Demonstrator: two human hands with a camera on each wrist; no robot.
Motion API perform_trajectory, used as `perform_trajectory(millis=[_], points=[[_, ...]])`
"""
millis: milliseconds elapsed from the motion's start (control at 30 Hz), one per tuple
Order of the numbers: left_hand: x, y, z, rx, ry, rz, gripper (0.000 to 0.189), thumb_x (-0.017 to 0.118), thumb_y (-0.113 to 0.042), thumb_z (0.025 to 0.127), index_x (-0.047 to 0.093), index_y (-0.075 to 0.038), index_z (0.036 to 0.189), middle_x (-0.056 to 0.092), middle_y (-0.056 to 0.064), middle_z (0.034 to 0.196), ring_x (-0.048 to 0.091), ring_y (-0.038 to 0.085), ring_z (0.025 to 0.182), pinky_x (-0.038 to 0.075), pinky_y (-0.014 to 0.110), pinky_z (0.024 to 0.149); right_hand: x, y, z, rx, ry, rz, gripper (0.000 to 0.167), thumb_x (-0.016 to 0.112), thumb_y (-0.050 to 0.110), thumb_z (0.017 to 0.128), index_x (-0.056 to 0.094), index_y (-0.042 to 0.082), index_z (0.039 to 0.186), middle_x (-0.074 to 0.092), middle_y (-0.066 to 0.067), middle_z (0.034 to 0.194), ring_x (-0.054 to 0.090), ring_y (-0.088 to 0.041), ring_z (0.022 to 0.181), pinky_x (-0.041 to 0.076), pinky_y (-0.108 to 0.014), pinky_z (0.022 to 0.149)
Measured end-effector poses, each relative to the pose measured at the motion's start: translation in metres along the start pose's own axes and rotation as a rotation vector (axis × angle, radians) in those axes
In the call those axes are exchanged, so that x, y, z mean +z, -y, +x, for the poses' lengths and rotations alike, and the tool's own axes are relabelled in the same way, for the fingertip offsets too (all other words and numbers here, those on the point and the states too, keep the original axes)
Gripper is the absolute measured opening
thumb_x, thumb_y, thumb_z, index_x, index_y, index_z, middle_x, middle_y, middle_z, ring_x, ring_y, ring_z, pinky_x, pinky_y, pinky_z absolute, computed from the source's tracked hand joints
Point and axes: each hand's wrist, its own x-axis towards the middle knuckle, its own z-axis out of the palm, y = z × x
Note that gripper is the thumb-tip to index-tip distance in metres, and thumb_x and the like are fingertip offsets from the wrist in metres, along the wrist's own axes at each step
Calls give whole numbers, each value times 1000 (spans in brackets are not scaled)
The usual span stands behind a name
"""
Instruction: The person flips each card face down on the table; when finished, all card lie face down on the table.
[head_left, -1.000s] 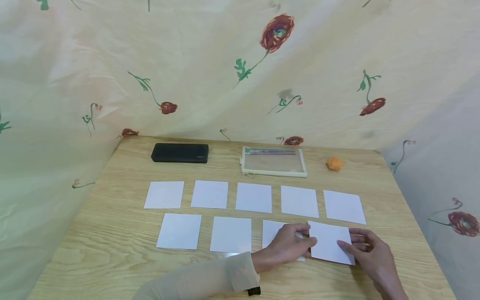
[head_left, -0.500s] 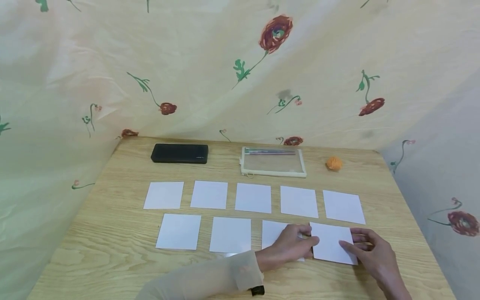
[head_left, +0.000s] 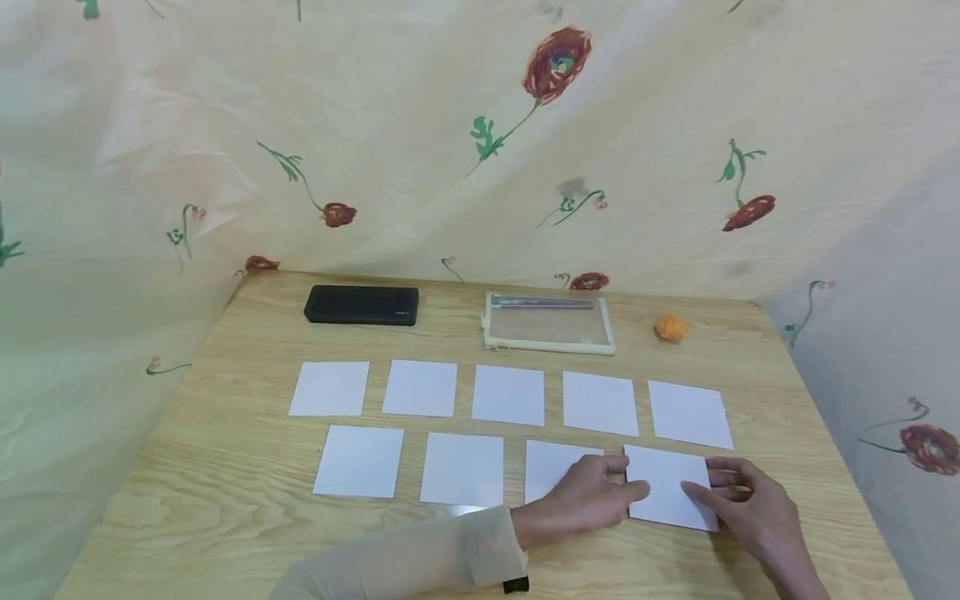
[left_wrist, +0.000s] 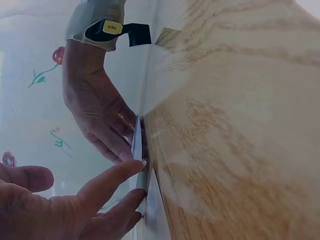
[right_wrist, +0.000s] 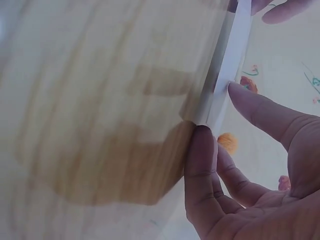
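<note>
A white square card (head_left: pixel 669 504) lies low over the wooden table between both hands, at the right end of the front row. My right hand (head_left: pixel 757 510) pinches its right side, thumb on top and fingers under the edge. At the opposite side my left hand (head_left: pixel 581 502) holds the left edge, its thumb on the card. Seen edge-on in the left wrist view, the card (left_wrist: pixel 136 137) meets the tip of one left finger, while another finger is raised. The right wrist view shows the right thumb (right_wrist: pixel 260 107) against the card's face. Another card (head_left: pixel 551 462) is partly covered by my left hand.
Five-wide back row and front row of white cards (head_left: pixel 502 396) cover the table's middle. Behind them stand a black case (head_left: pixel 362 305), a clear zip pouch (head_left: pixel 547 325) holding pens, and an orange ball (head_left: pixel 671 327). A flowered curtain (head_left: pixel 420 150) borders the table.
The card has shifted slightly right between both hands and sits lower and flatter. My left hand has followed it to the right, its thumb and forefinger now further apart.
</note>
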Motion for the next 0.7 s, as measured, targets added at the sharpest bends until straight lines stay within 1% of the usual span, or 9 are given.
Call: perform_trajectory(millis=[67,133,200,233,300,400,467,600,700], points=[[0,0,-1,4,-2,40,62,66,-37,96,54,-11,151,63,-6,64,49,5,53,46,26,58,0,0,-1,4,2,-8,82,82,52,87,52,1,143,66,-25,127,68,-17,93,50,-19,65],[0,0,-2,4,-2,81,61,66,-39,97,55,-13,151,77,-4,91,68,7,75,57,30,78,0,0,-1,4,11,-11,83,81,54,87,52,0,143,66,-25,127,67,-15,92,51,-20,65],[-1,0,-3,6,-3,120,60,65,-41,97,55,-15,151,76,0,124,73,11,107,57,35,99,0,1,-1,3,19,-7,85,81,57,86,53,0,143,66,-24,127,66,-15,93,51,-20,65],[-1,0,-3,6,0,135,60,65,-42,97,55,-16,151,73,2,134,72,13,117,57,38,103,0,1,-1,6,17,-11,84,80,58,86,53,1,143,67,-23,127,66,-14,93,52,-19,66],[-2,1,-4,9,6,151,60,64,-43,98,54,-17,151,70,5,140,71,18,123,57,41,105,-1,1,-1,9,23,-7,85,79,59,87,54,1,142,67,-22,127,65,-14,94,52,-20,66],[-4,2,-4,28,13,160,61,63,-44,97,53,-19,152,71,4,137,72,16,120,57,38,104,0,2,-1,19,13,-12,83,80,59,86,54,2,142,67,-21,128,66,-16,95,53,-20,67],[-7,3,-5,48,29,171,60,62,-44,98,53,-22,152,69,0,141,72,15,119,57,37,104,0,2,-1,19,14,-10,83,79,59,87,53,1,142,66,-22,128,66,-20,98,53,-21,66],[-18,5,-9,120,78,189,52,60,-43,101,55,-24,149,62,-5,147,69,9,120,57,28,97,1,5,-2,22,20,-8,82,75,59,90,52,0,142,65,-24,127,66,-32,104,56,-23,67],[-27,5,-14,197,109,201,43,60,-39,104,62,-20,143,65,-5,140,69,3,114,56,20,87,0,9,-3,19,17,-31,78,70,58,94,51,0,143,63,-25,128,64,-38,111,57,-30,74]])
